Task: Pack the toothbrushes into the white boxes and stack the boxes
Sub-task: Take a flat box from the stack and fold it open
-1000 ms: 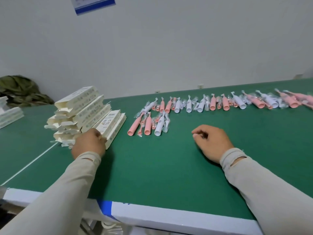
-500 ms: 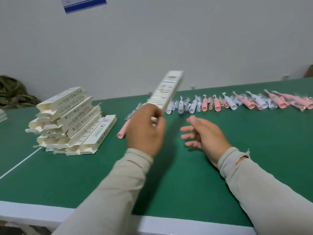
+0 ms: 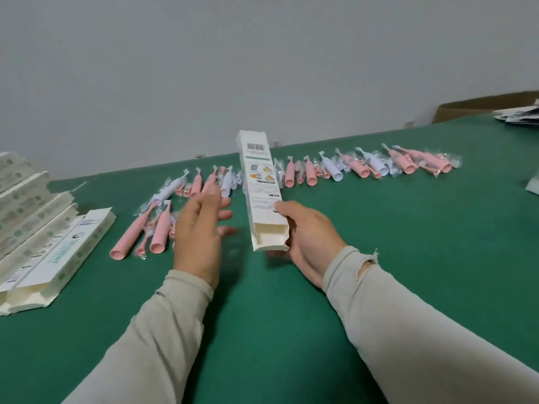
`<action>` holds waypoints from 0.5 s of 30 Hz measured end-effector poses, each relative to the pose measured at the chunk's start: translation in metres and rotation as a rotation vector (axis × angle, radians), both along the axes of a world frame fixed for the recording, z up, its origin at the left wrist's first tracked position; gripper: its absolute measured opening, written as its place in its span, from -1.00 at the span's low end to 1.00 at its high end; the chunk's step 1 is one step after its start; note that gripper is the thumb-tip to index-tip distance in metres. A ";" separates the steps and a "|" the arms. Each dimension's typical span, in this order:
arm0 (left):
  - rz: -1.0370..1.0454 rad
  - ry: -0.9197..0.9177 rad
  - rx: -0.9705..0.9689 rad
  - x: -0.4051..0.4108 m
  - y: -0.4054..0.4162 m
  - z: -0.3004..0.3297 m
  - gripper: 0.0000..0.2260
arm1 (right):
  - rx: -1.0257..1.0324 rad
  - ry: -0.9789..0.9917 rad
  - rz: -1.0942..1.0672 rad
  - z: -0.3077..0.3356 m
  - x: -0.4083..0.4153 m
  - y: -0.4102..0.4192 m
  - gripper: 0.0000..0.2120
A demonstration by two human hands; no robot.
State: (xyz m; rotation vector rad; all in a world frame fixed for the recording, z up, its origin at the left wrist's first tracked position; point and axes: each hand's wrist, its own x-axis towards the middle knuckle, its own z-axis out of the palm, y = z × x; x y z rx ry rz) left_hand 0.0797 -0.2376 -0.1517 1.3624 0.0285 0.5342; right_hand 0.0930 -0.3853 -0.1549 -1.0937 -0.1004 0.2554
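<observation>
Right hand gripping white box, barcode uppermost, small print unreadable; left hand slack-fingered beside it.

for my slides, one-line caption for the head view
Right hand holds an open white box; left hand open above pink toothbrushes.

This looks like a small packing workroom rather than a home. A long table covered in green felt stands against a bare grey-white wall, with many identical pink and white toothbrushes in clear wrappers laid out in a row and a pile of matching white boxes stacked at the left. A brown cardboard carton sits at the far right corner.
</observation>
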 end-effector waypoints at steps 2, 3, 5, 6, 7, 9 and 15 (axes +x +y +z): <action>-0.301 0.094 -0.175 -0.001 -0.004 0.000 -0.56 | -0.001 -0.018 0.094 -0.001 -0.005 0.006 -0.79; -0.408 0.132 -0.254 -0.003 -0.006 0.000 -0.48 | 0.015 -0.024 0.141 -0.001 -0.008 0.008 -0.78; -0.499 0.198 -0.372 -0.005 -0.007 0.000 -0.37 | 0.029 -0.044 0.233 -0.001 -0.012 0.011 -0.77; -0.507 0.205 -0.408 -0.005 -0.005 0.000 -0.38 | 0.011 -0.059 0.260 -0.002 -0.014 0.013 -0.76; -0.505 0.191 -0.452 -0.005 -0.003 0.000 -0.40 | -0.026 -0.073 0.259 -0.003 -0.015 0.014 -0.74; -0.464 0.132 -0.567 -0.003 0.003 0.000 -0.45 | -0.157 -0.108 0.161 -0.009 -0.013 0.019 -0.69; -0.312 0.089 -0.585 0.001 0.014 0.005 -0.42 | -0.408 -0.331 -0.157 -0.014 -0.009 0.020 -0.85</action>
